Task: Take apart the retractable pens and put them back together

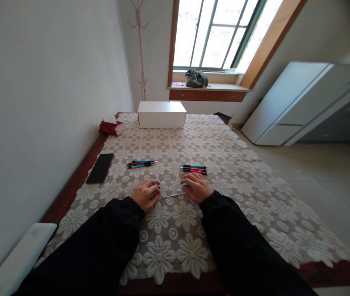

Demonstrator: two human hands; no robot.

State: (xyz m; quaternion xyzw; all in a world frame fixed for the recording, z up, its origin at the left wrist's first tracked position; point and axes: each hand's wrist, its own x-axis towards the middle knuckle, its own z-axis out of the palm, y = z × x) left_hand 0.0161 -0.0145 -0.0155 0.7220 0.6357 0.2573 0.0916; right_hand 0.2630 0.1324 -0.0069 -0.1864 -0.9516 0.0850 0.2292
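Observation:
Low over the lace-covered table, my left hand has its fingers curled round a small pen part with a dark tip; most of it is hidden. My right hand is closed on a teal pen part, partly covered by the fingers. A thin white stick like a pen refill lies between the two hands, its right end close to the right fingers. Just beyond the right hand is a row of several pens, teal, red and black. Another group of pens lies beyond the left hand.
A black phone lies at the left. Farther back are a red tissue pack and a long white box. White flower lace covers the table. A white object stands by the near left edge.

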